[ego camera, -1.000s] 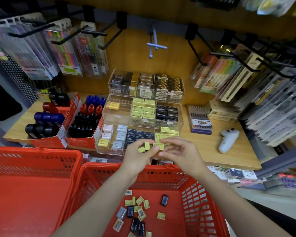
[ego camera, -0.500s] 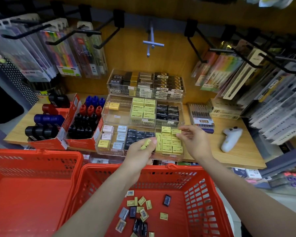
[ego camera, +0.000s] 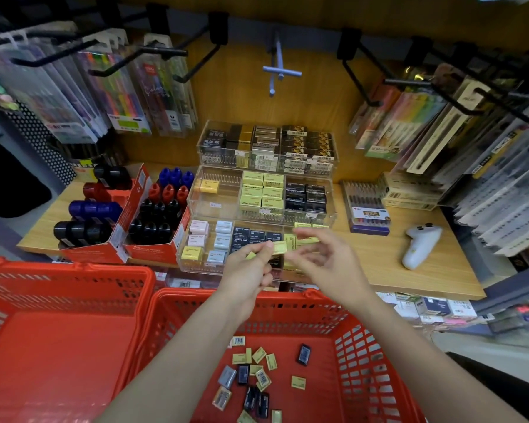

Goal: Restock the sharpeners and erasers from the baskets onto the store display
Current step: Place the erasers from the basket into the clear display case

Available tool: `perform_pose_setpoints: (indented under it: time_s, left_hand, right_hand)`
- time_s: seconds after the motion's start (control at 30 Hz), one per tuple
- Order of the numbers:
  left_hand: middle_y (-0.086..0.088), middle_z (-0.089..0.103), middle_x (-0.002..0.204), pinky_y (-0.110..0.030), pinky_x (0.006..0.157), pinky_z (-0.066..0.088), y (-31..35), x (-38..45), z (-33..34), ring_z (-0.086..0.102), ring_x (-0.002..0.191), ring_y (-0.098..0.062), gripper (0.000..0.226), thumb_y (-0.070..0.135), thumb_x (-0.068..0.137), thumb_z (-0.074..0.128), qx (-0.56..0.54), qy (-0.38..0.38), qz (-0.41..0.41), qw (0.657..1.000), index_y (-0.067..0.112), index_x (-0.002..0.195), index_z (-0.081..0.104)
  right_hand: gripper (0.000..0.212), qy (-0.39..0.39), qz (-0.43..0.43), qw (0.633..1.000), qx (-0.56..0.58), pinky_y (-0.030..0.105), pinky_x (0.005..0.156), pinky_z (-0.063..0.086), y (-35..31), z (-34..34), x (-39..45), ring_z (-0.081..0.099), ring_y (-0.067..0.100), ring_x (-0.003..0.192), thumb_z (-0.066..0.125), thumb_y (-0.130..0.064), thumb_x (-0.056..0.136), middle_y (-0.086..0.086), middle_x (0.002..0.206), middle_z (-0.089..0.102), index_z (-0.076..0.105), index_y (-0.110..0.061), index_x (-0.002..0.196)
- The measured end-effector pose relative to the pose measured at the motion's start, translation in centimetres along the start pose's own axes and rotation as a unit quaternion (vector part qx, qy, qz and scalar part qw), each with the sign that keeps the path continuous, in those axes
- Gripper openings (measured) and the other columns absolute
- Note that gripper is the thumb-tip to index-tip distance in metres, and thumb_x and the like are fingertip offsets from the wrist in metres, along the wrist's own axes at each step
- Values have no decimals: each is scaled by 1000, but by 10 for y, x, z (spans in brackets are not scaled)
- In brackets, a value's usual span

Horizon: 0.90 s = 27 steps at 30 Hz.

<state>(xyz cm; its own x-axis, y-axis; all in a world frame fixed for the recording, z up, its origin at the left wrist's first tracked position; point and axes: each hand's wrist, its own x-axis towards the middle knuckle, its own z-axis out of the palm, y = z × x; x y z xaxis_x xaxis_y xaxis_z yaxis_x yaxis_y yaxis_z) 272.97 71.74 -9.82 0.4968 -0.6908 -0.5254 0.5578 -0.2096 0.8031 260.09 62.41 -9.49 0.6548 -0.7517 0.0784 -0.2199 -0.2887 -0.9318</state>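
My left hand (ego camera: 249,271) pinches a small yellow eraser (ego camera: 280,247) at its fingertips and holds a second one (ego camera: 251,255) lower in the fingers. It hovers over the front tier of the clear acrylic display (ego camera: 196,264). My right hand (ego camera: 327,259) is just right of that eraser, fingers spread and holding nothing, and it hides part of the yellow eraser stack (ego camera: 306,239). The red basket (ego camera: 287,300) below holds several loose yellow, grey and dark erasers (ego camera: 257,367). Red cartons with black, blue and red sharpeners (ego camera: 159,209) stand left of the display.
A second red basket (ego camera: 58,331) sits at the left with nothing visible inside. A white controller (ego camera: 420,245) and a box of pens (ego camera: 368,212) lie on the wooden shelf (ego camera: 409,279) to the right. Hooks with hanging pen packs (ego camera: 129,96) jut out above on both sides.
My right hand has left the yellow stack at the tray's right and come back left to my left hand. My left hand now holds one eraser out at its fingertips.
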Motion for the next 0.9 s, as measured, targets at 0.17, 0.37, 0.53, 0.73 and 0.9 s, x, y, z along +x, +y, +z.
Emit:
perform_pose_setpoints:
  time_s: [0.17, 0.37, 0.53, 0.73, 0.9]
  left_hand:
    - [-1, 44, 65, -17, 44, 33, 1, -6, 3, 36, 52, -9, 18, 25, 89, 67, 4, 1, -5, 1000, 14, 102, 62]
    - [0, 53, 66, -17, 46, 38, 3, -7, 4, 38, 52, -8, 20, 24, 84, 73, 11, -2, -20, 1000, 10, 98, 68]
    - [6, 73, 99, -20, 55, 43, 2, -2, 2, 41, 53, -8, 30, 40, 97, 53, 104, 12, 17, 994, 14, 103, 68]
    - [21, 56, 95, -42, 99, 49, 0, 7, 2, 57, 108, -14, 21, 32, 96, 57, 255, 11, 83, 963, 24, 111, 69]
    - [11, 59, 90, -30, 83, 48, 4, 10, 8, 53, 74, -12, 13, 25, 96, 55, 179, 7, 28, 983, 22, 98, 68]
  right_hand:
    - [35, 20, -17, 1000, -7, 22, 77, 57, -3, 14, -5, 69, 8, 82, 80, -8, 75, -1, 111, 60, 71, -15, 108]
    - [40, 41, -39, 994, -90, 17, 78, 54, -4, 13, -3, 63, 5, 81, 84, -17, 71, -13, 100, 61, 70, -27, 107]
    - [33, 81, 0, 980, -181, 13, 78, 52, 4, 3, 5, 62, 0, 84, 74, -18, 84, -10, 96, 63, 66, -25, 116]
    - [32, 26, -46, 962, -268, 8, 82, 47, 12, 9, 22, 60, 5, 84, 72, -9, 84, 0, 112, 65, 69, -13, 116]
    - [33, 12, -83, 946, -314, 30, 97, 50, 22, 13, 31, 63, 15, 101, 71, -7, 84, 3, 119, 65, 68, -10, 117]
